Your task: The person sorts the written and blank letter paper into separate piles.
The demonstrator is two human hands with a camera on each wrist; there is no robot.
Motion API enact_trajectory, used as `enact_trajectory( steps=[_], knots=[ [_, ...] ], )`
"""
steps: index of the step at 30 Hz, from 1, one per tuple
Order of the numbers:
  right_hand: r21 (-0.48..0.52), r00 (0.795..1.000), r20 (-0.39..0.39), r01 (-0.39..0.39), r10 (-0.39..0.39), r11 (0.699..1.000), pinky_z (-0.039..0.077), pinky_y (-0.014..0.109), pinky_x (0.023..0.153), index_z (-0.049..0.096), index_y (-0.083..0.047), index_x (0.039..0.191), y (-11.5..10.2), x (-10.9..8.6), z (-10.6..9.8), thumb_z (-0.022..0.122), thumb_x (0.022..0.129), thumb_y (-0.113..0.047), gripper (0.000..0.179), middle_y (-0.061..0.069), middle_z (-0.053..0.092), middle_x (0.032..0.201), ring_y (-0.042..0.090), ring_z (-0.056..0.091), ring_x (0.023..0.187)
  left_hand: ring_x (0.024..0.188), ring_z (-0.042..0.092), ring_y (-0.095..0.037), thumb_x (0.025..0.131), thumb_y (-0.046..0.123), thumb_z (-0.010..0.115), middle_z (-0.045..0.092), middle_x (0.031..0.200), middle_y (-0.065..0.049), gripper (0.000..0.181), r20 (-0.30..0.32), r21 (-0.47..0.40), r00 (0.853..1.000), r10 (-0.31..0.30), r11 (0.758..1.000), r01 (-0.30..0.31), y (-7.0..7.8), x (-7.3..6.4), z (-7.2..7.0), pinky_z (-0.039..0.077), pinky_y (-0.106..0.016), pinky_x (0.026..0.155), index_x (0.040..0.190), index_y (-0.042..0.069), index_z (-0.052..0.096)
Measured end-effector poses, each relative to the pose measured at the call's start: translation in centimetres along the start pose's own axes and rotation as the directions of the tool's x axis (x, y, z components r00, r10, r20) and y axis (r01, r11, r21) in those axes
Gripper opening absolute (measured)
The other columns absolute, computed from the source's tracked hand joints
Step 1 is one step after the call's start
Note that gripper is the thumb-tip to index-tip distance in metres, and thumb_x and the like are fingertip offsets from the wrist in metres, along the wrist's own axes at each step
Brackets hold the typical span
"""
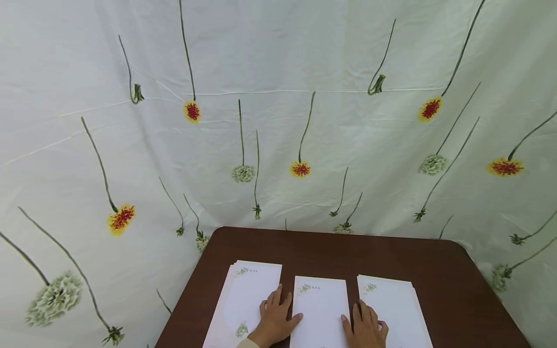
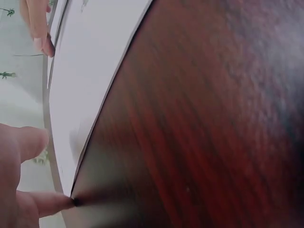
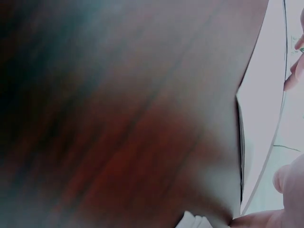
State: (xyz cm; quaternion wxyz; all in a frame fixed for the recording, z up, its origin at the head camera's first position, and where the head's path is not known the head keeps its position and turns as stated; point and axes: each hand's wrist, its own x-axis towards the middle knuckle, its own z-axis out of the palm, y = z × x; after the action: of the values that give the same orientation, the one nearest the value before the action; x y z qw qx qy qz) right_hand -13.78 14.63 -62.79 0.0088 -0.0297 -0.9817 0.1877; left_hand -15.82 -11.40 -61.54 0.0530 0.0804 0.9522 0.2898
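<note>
- Left hand (image 1: pixel 274 320): open, fingers extended; it rests at the right-hand side of the left stationery stack (image 1: pixel 245 299), thumb reaching the left border of the middle stationery sheet (image 1: pixel 319 309).
- Right hand (image 1: pixel 365 327): open, fingers loosely extended over the left border of the right stationery stack (image 1: pixel 398 304); thumb at the right border of the middle stationery sheet.
- Position: the three paper items lie side by side on the table (image 1: pixel 348 249), short of its far edge, between its left and right edges.
- Cut off: the table's near edge and the right wrist, below the head view.
- Hard to make out: printed characters, too small to read; sheet count; exact fingertip pressure. Wrist views are partly blurred.
</note>
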Motion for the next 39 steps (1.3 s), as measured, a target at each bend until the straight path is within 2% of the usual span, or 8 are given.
enact_trajectory(
  steps=[5,14,19,27,32,36,39],
  knots=[
    [0.010,1.000,0.011,-0.006,0.006,1.000,0.035,0.068,0.096,0.063,0.006,0.136,-0.3,0.1,0.2,0.059,0.104,-0.042,0.058,0.026,0.050,0.151,0.044,0.046,0.134,0.145,0.031,-0.050,0.098,0.051,0.068,0.027,0.165,-0.031,0.073,0.006,-0.014,1.000,-0.001,1.000,0.001,0.3,-0.1,0.2,0.023,-0.075,0.105,0.148,-0.001,0.057],
    [0.091,1.000,-0.015,0.005,-0.004,0.996,0.033,0.068,0.095,0.064,0.008,0.136,-0.7,0.0,0.4,0.051,0.108,-0.030,0.048,0.027,0.052,0.150,0.046,0.045,0.136,0.146,0.029,-0.053,0.098,0.049,0.066,0.029,0.164,-0.032,0.071,0.008,-0.074,0.999,-0.033,0.997,0.033,0.4,0.4,0.7,0.020,-0.077,0.105,0.146,-0.002,0.058],
    [0.115,1.000,0.008,0.011,-0.012,0.993,0.031,0.069,0.097,0.061,0.012,0.137,-0.9,0.0,0.3,0.051,0.108,-0.026,0.049,0.027,0.050,0.152,0.047,0.043,0.137,0.145,0.032,-0.053,0.098,0.046,0.067,0.032,0.163,-0.032,0.067,0.007,-0.078,1.000,-0.021,0.997,0.022,0.6,0.3,0.8,0.022,-0.077,0.104,0.145,-0.001,0.059],
    [0.119,0.999,-0.022,0.038,-0.036,0.992,0.032,0.068,0.096,0.061,0.013,0.135,-1.0,-0.2,0.2,0.053,0.108,-0.026,0.049,0.027,0.051,0.151,0.046,0.045,0.135,0.147,0.029,-0.053,0.098,0.043,0.067,0.030,0.164,-0.032,0.065,0.024,-0.087,0.999,-0.021,0.996,0.023,1.3,0.0,0.4,0.021,-0.078,0.104,0.146,0.000,0.059],
    [0.156,1.000,0.000,0.020,-0.020,0.988,0.030,0.070,0.099,0.058,0.013,0.139,-1.2,-0.1,-0.1,0.054,0.107,-0.027,0.051,0.028,0.049,0.153,0.048,0.044,0.138,0.148,0.029,-0.052,0.097,0.042,0.068,0.030,0.164,-0.032,0.064,0.021,-0.101,1.000,-0.021,0.995,0.023,1.3,0.0,0.6,0.021,-0.077,0.104,0.146,0.000,0.059],
    [0.183,0.999,-0.039,0.011,-0.004,0.983,0.032,0.069,0.096,0.062,0.009,0.137,-1.3,0.1,-0.4,0.063,0.103,-0.024,0.047,0.026,0.059,0.139,0.047,0.052,0.127,0.148,0.027,-0.053,0.097,0.041,0.068,0.030,0.164,-0.032,0.065,0.025,-0.103,0.999,-0.022,0.994,0.024,1.3,-0.1,0.6,0.020,-0.077,0.105,0.146,0.000,0.059],
    [0.211,0.997,-0.079,0.018,-0.001,0.977,0.034,0.066,0.089,0.067,0.005,0.130,-1.3,0.4,-0.6,0.070,0.098,-0.019,0.040,0.018,0.069,0.114,0.040,0.061,0.108,0.148,0.027,-0.053,0.097,0.038,0.069,0.029,0.164,-0.032,0.063,0.020,-0.113,1.000,-0.022,0.993,0.024,1.4,-0.1,0.6,0.019,-0.077,0.105,0.146,0.000,0.059]
  ],
)
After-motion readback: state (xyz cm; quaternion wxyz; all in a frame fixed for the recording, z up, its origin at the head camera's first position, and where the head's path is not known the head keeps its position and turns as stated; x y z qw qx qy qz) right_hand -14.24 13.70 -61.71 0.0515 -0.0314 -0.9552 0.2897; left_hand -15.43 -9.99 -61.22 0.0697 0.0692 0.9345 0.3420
